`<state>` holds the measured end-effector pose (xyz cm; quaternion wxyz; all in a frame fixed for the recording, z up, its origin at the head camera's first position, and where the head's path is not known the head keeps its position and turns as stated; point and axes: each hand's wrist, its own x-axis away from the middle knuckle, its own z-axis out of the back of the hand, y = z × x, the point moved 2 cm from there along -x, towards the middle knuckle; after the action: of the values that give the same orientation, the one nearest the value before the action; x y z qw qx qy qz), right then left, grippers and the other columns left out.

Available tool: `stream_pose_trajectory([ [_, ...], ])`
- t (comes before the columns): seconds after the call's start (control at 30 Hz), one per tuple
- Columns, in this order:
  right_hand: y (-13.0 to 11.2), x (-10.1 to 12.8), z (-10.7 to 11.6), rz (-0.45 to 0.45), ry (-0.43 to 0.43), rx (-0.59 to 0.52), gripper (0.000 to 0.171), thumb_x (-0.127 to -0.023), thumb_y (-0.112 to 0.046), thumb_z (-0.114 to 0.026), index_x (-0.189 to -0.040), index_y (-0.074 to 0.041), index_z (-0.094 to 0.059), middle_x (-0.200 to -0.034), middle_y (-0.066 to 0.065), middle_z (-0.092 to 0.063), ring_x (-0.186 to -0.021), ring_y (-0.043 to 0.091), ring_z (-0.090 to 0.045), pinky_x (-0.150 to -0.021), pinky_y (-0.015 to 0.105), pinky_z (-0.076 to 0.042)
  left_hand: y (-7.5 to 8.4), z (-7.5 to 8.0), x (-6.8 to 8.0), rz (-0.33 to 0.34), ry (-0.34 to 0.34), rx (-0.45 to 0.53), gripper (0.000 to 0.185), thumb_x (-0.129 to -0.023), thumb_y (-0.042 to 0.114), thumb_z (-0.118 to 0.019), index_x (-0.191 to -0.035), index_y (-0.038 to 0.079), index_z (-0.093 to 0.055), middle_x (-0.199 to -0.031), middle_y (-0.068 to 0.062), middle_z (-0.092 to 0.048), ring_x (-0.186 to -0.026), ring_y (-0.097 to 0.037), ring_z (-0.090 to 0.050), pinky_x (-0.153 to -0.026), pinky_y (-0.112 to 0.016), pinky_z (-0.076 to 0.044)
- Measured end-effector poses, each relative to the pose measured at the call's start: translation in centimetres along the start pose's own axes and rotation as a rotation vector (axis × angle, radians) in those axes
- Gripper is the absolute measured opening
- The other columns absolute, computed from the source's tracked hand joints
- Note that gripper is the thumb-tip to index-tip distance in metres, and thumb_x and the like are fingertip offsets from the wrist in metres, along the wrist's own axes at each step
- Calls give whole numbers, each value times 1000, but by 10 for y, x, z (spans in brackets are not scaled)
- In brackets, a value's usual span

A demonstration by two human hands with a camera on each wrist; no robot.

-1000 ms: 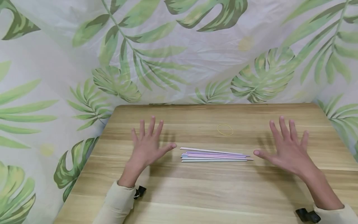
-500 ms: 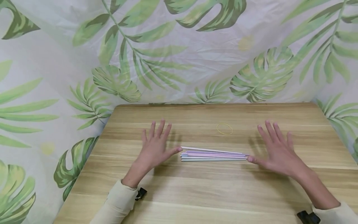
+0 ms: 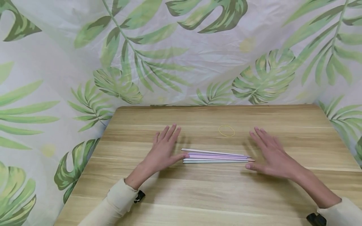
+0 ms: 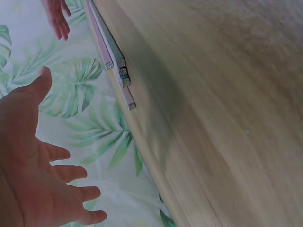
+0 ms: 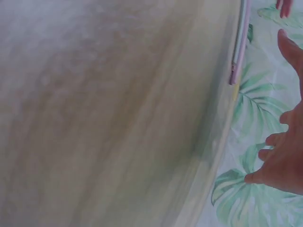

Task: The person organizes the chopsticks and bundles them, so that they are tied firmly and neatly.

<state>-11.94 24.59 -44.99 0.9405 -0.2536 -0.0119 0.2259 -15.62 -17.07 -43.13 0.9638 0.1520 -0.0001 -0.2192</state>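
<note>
Several thin pastel sticks (image 3: 217, 156) in white, lilac, pink and pale green lie side by side on the wooden table, slightly fanned at the left. At their left ends, my left hand (image 3: 161, 154) hovers with fingers extended, its thumb overlapping the ends in the head view. Beyond the right ends, my right hand (image 3: 272, 158) is held with its thumb out and fingers extended. In the left wrist view the thumb of the left hand (image 4: 33, 175) stands apart from the sticks (image 4: 107, 47). The right wrist view shows a gap between the right hand (image 5: 289, 156) and the sticks (image 5: 240, 42).
A yellow rubber band (image 3: 227, 126) lies flat behind the sticks. The wooden table (image 3: 198, 191) reaches back to a leaf-patterned cloth (image 3: 209, 62). Small black devices sit at both sleeve cuffs.
Both hands have moved inward toward the sticks, the left to the right and the right to the left, and their fingers have drawn closer together. The sticks and rubber band stay put.
</note>
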Motion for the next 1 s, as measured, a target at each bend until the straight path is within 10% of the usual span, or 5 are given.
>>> stream_pose_trajectory([
  [0.43, 0, -14, -7, 21, 5, -86, 121, -83, -55, -89, -174, -18, -17, -180, 14, -19, -159, 52, -29, -117, 76, -33, 7, -9, -11, -185, 1, 147, 109, -87, 53, -87, -169, 7, -31, -175, -19, -32, -160, -46, -32, -126, -69, -28],
  [1.0, 2, -34, -13, 53, 36, -262, 103, -80, -39, -96, -165, -13, -43, -166, 20, -47, -138, 49, -59, -112, 62, -48, 7, -25, -23, -178, -86, 410, 98, -80, 43, -95, -161, 12, -48, -167, -8, -49, -155, -32, -46, -127, -54, -36],
])
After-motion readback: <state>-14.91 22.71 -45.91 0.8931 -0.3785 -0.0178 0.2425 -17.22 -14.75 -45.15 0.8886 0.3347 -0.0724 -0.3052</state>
